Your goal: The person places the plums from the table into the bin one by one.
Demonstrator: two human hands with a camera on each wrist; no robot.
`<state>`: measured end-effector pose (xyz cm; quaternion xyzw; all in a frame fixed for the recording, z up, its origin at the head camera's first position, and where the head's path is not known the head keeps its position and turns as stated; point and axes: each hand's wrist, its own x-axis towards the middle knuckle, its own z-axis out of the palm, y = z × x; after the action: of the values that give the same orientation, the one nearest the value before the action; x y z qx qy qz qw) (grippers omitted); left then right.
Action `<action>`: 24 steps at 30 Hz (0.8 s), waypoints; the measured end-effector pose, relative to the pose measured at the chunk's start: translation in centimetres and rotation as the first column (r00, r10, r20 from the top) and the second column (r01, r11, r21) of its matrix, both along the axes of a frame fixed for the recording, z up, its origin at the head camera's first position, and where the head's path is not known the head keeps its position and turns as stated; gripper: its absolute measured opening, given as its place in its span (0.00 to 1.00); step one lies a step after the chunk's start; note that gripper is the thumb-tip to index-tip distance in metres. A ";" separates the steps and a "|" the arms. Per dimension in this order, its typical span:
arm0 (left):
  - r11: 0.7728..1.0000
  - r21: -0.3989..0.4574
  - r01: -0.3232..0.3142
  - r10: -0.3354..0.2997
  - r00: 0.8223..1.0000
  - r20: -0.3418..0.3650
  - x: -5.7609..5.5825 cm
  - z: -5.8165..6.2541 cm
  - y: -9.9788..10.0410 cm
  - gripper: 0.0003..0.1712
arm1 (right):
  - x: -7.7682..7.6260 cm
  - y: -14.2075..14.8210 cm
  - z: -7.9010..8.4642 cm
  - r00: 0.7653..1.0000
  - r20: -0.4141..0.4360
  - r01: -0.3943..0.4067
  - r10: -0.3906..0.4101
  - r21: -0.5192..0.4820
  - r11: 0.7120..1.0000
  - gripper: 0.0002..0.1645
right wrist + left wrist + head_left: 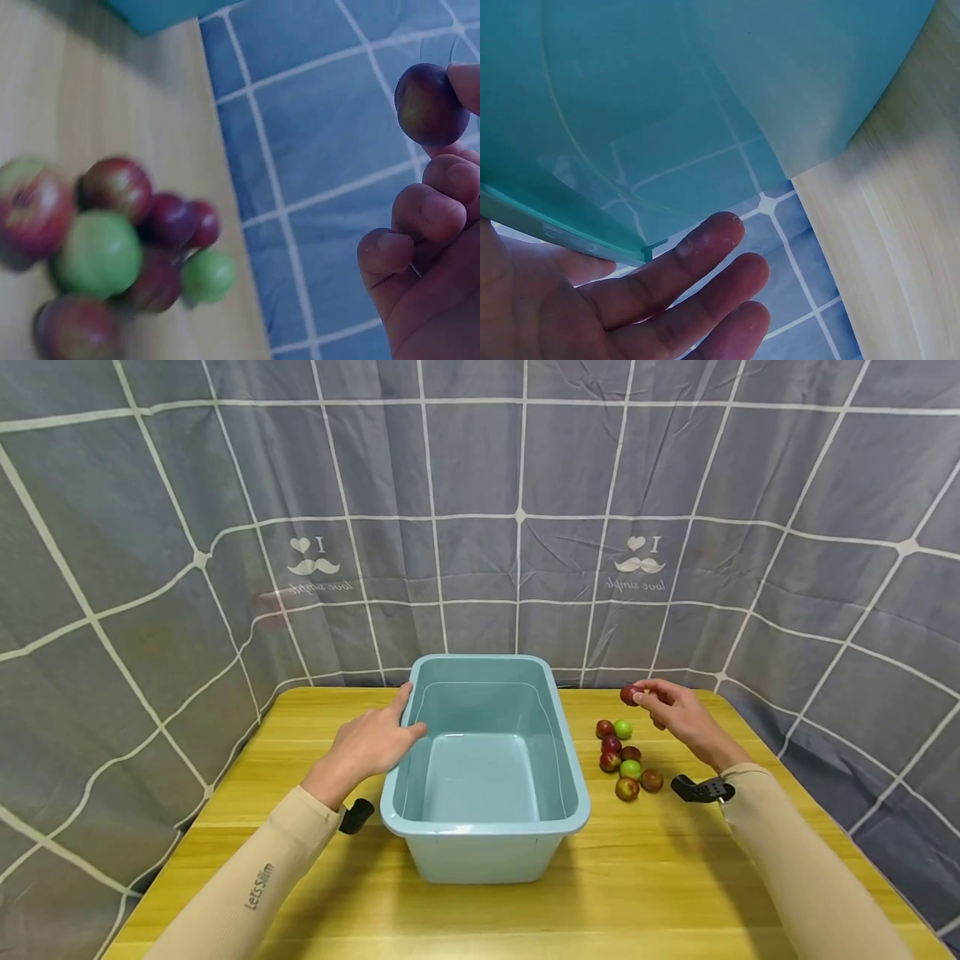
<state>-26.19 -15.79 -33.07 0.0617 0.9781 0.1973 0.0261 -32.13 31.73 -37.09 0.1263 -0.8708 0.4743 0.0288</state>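
In the head view my left hand (372,742) rests on the left rim of a light blue plastic tub (487,828). Its index finger lies along the rim and the thumb reaches over the inner side. The left wrist view shows the other fingers (705,244) loosely extended outside the tub, below the rim. My right hand (681,714) pinches a dark red plum (632,695) between thumb and fingertips, raised above the far right of the table. Seen from the right wrist, the plum (430,105) hangs beyond the table edge, with the remaining fingers curled below it.
Several red plums (611,762) and two green ones (630,769) lie grouped on the wooden table (645,877), right of the tub. A grey curtain (480,468) with white grid lines surrounds the table at the back and sides.
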 end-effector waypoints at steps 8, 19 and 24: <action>1.000 0.004 -0.004 0.004 1.000 0.001 0.0 0.2 0.0 0.47 | -0.6 -3.0 3.9 0.996 -0.040 -0.080 0.081 0.045 0.996 0.26; 1.000 0.018 -0.002 0.002 1.000 0.011 0.1 0.2 0.1 0.48 | -1.3 -6.3 7.8 0.977 -0.094 -0.174 0.194 0.184 0.967 0.21; 1.000 0.022 -0.001 0.001 1.000 0.010 0.1 0.2 0.1 0.48 | -1.9 -7.8 9.1 0.972 -0.110 -0.184 0.207 0.185 0.965 0.18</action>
<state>-26.12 -15.69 -32.91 0.0604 0.9757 0.2082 0.0304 -34.07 23.98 -28.00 0.2441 -0.8882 0.3882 0.0266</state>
